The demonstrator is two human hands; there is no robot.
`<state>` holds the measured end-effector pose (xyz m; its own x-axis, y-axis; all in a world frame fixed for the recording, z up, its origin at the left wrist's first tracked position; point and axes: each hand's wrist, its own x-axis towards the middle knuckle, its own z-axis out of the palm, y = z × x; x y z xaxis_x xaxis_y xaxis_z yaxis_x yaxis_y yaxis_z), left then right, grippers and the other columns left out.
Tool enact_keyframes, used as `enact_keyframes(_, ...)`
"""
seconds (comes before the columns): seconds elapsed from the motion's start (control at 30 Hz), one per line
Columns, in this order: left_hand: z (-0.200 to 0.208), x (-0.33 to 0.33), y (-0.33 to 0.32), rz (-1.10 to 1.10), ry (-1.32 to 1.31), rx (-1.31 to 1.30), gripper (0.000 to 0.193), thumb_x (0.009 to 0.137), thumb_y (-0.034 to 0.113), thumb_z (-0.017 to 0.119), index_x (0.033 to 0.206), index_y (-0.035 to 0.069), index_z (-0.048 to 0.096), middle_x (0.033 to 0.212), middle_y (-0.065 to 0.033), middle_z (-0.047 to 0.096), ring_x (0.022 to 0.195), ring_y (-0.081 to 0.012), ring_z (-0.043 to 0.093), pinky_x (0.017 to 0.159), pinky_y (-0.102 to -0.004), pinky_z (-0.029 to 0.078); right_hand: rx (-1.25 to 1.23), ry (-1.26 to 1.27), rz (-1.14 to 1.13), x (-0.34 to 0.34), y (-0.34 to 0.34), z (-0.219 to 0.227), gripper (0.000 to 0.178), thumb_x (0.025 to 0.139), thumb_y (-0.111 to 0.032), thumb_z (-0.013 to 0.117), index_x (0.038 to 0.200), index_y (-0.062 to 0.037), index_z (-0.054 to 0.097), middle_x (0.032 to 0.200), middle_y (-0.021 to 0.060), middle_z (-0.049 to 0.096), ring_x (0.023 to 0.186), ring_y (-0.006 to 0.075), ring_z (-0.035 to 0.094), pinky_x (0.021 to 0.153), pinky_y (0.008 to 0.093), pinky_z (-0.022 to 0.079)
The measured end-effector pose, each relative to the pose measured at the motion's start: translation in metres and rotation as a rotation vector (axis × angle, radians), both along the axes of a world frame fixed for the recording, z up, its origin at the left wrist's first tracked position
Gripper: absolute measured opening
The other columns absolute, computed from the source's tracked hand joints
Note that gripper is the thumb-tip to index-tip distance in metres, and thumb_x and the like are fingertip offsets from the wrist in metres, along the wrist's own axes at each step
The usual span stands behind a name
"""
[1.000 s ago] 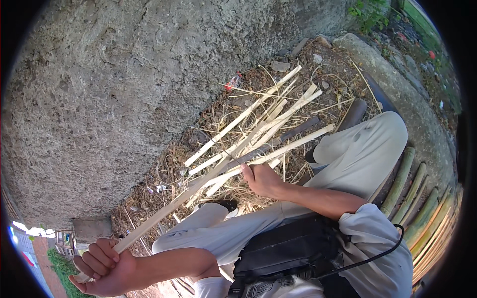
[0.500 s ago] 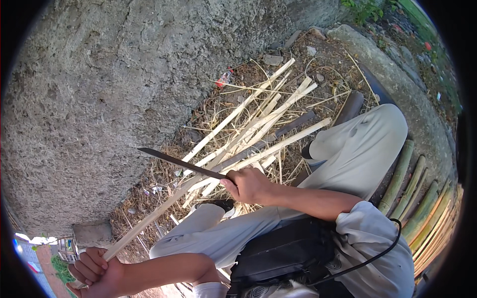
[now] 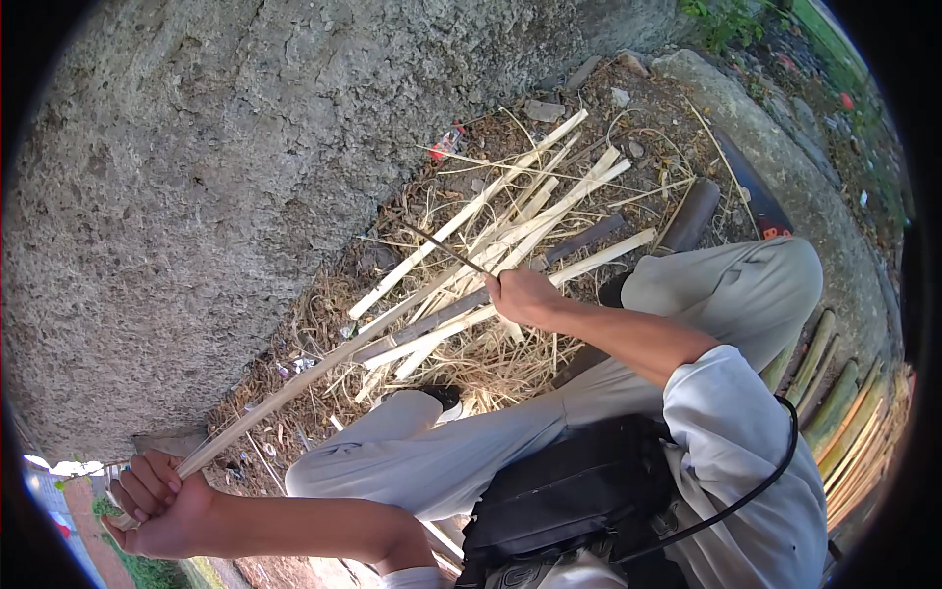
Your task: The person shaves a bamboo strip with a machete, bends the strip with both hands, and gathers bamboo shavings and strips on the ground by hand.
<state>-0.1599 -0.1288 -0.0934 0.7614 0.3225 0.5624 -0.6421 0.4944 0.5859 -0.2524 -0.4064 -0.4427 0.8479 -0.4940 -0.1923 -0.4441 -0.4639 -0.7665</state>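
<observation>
At the lower left, my left hand (image 3: 162, 506) is closed around the end of a long pale bamboo strip (image 3: 285, 393). The strip slants up and away to the right, over a pile of similar strips. My right hand (image 3: 525, 297) grips the handle of a long dark knife (image 3: 442, 247), its fingers hiding most of that handle. Seen nearly edge-on, the thin blade points to the far left and crosses the strip's far part; whether it touches the strip I cannot tell. Beneath both lie the loose cut strips (image 3: 520, 172), angled across the ground.
Curly shavings (image 3: 500, 378) litter the soil between my legs. A rough stone wall (image 3: 196, 196) rises along the left. Beyond my right knee lie a dark tube (image 3: 690, 211) and a dark flat object with an orange end (image 3: 751, 187). Green bamboo poles (image 3: 834, 407) lie at the right.
My right hand has moved away and to the right with the knife, along the strip, and the blade has turned. My left hand has shifted slightly left, still gripping the strip.
</observation>
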Motion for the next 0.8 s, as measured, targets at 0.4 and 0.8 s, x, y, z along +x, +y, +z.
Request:
enact_keyframes(0.4, -0.015, 0.029, -0.02, 0.193, 0.091, 0.009, 0.042, 0.091, 0.035, 0.042, 0.056, 0.017, 0.026, 0.042, 0.0026, 0.018, 0.037, -0.0099, 0.015, 0.035, -0.0248, 0.018, -0.096, -0.108, 0.031, 0.025, -0.031, -0.083, 0.055, 0.099, -0.036, 0.038, 0.069, 0.0035, 0.062, 0.056, 0.0243, 0.057, 0.054, 0.043, 0.059, 0.056, 0.0506, 0.049)
enact_keyframes(0.8, -0.03, 0.002, -0.012, 0.08, -0.105, 0.404, 0.045, 0.095, 0.053, 0.04, 0.065, 0.019, 0.044, 0.051, 0.009, 0.038, 0.038, -0.006, 0.033, 0.043, -0.0197, 0.032, -0.1, -0.188, -0.018, 0.018, -0.045, -0.104, 0.046, 0.098, -0.032, 0.041, 0.072, 0.0004, 0.061, 0.055, 0.0214, 0.057, 0.051, 0.0424, 0.058, 0.051, 0.0477, 0.048)
